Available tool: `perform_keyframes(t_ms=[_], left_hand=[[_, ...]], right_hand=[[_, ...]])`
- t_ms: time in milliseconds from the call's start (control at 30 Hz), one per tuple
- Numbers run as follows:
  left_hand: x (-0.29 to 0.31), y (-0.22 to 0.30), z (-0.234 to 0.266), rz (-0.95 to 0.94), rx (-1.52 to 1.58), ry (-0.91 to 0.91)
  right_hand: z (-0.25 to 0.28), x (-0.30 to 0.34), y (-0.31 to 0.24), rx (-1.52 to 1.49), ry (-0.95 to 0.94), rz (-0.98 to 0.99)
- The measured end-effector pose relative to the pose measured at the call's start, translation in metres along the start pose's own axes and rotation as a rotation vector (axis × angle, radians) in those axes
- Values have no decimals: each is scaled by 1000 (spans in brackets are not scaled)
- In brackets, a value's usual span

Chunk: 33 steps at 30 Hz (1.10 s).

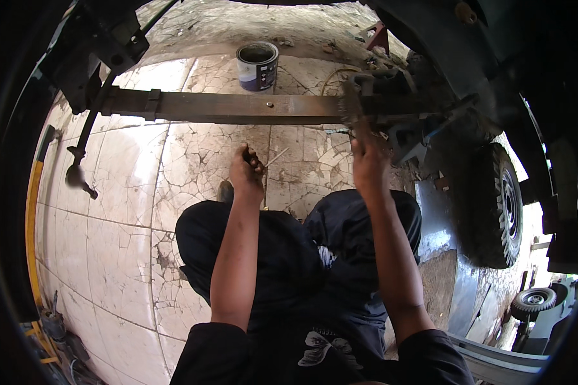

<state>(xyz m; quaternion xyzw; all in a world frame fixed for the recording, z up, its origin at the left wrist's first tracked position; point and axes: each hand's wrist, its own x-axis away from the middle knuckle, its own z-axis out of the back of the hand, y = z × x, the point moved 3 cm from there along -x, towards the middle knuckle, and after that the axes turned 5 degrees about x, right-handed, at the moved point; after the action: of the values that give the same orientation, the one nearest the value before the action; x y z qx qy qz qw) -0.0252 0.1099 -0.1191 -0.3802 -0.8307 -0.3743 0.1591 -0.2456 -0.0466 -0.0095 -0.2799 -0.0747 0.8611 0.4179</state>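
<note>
A long brown leaf spring [212,107] runs crosswise in front of me, with a clip around its left part and a bolt head near its middle. My right hand [371,160] is closed around the handle of a wire brush [350,106]. The brush's dark bristled head is at the spring's right part, slightly blurred; contact is unclear. Nearer to me than the spring, my left hand [248,170] is curled closed above the floor. A thin pale stick [277,156] shows beside its fingers; I cannot tell whether it is held or lies beyond.
Behind the spring an open paint can [257,67] stands on the cracked tile floor [115,192]. Dark vehicle parts frame the left and right, with a rod end [80,178] hanging left. A tyre [498,205] stands right, near a metal stand [410,146]. A yellow bar [35,224] lies far left.
</note>
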Motion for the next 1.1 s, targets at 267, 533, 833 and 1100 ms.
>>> perform_keyframes(t_ms=[267,533,833,1100], left_hand=[[-2,-12,-5,17,-20,-39],[-2,13,17,-18,-35,3],[-2,-8,8,-9,-126,-33],[-6,0,20,-25,-169,34]], right_hand=[[-40,-44,-69,-30,-236,-85],[-17,-5,-71,20,-329,-86],[-50,-38,-86,-56,-268,-145],[-48,-18,-101,-91,-343,-112]])
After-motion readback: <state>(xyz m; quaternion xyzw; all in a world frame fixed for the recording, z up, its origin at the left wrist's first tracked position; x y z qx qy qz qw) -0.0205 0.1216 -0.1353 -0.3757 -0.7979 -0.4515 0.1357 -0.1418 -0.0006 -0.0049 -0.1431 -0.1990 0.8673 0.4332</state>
